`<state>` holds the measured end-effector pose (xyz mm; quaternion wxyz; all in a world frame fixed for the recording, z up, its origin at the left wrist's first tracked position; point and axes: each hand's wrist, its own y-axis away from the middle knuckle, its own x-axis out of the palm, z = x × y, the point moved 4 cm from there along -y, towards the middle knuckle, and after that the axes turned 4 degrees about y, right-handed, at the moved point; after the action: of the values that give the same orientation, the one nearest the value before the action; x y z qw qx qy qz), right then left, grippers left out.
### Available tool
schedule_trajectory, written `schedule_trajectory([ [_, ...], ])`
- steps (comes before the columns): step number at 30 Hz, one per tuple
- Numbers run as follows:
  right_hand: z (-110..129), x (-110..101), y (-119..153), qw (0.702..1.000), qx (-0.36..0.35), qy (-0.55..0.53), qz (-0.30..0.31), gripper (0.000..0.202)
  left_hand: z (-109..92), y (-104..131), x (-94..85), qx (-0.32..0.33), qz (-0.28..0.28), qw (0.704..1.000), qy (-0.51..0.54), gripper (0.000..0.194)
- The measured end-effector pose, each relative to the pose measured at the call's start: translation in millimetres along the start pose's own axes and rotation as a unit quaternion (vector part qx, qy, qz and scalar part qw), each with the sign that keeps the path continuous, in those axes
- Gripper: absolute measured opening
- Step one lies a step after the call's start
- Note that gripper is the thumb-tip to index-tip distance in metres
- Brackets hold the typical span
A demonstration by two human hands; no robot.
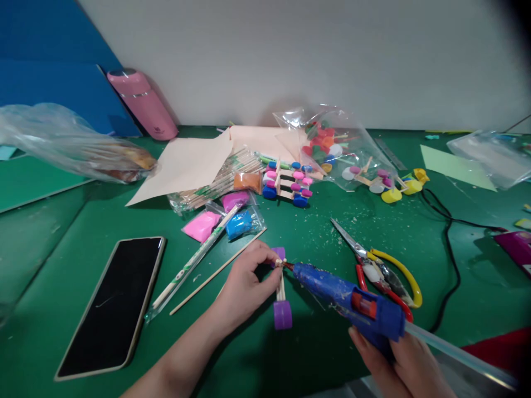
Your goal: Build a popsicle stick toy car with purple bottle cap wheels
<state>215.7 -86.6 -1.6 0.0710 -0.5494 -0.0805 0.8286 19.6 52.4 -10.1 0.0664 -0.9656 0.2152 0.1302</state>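
My right hand [398, 356] is wrapped round the handle of a blue hot glue gun [344, 293], with a clear glue stick [456, 354] jutting from its back end. The gun's nozzle points left and meets the end of some thin wooden sticks. These sticks [281, 287] belong to a small piece with purple bottle caps [282, 315] at both ends, lying on the green table. My left hand [253, 271] pinches the sticks near the far cap, thumb and index finger close to the nozzle. Beside that hand lies a loose bamboo skewer [207, 280].
A phone [112, 307] lies at left, near wrapped chopsticks [193, 265] and coloured clay packets [238, 224]. Red-and-yellow-handled scissors [365, 257] rest right of the gun. Behind are cap-wheeled stick models [286, 182], a bag of caps [332, 146], and a pink bottle [143, 105]. A black cord [450, 265] runs at right.
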Motion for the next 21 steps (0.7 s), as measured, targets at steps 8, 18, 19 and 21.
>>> schedule_trajectory([
  [8,3.0,-1.4,-1.9,0.998,-0.024,-0.013,0.053,0.067,0.4,0.6,-0.4,0.002,0.000,1.000,-0.004,0.009],
  [18,-0.6,0.8,2.8,0.998,-0.023,0.007,0.057,0.063,-0.9,-0.1,-0.9,0.002,-0.004,1.000,-0.002,0.008],
  [19,0.1,0.3,1.9,0.998,-0.024,0.007,0.058,0.062,-1.0,-0.2,-0.9,0.002,-0.003,1.000,-0.002,0.008],
  [21,2.5,-0.7,-0.1,0.997,-0.033,0.002,0.069,0.062,-1.2,-0.3,-0.9,0.001,-0.001,1.000,-0.004,0.008],
])
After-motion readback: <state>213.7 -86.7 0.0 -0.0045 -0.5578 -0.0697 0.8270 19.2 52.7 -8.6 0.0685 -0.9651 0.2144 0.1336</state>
